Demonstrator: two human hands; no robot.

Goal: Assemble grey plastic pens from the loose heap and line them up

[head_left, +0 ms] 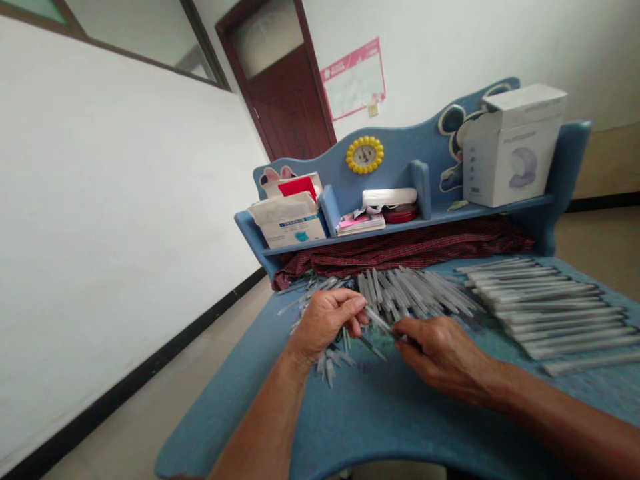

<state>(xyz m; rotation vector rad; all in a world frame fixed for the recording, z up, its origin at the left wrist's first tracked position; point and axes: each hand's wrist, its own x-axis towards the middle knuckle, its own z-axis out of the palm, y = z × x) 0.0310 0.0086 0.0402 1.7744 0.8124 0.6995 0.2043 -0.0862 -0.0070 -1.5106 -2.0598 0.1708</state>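
A slim, clear plastic tube (379, 320) spans the gap between my two hands above the table. My left hand (330, 319) pinches its upper left end between thumb and fingers. At the lower right end, my right hand (443, 353) has its fingers closed round the tube; what else sits in that grip is hidden. Behind my hands lies a pile of similar clear tubes (410, 290). Loose tubes (330, 363) are scattered under and beside my left hand. To the right, longer pale sticks with dark ends (545, 303) lie side by side in a row.
The blue table (240, 400) has a raised shelf (350, 238) along its back. On it stand a mask box (295, 230), a red round case (400, 213) and a large white carton (515, 150). A checked cloth (400, 248) lies bunched beneath the shelf.
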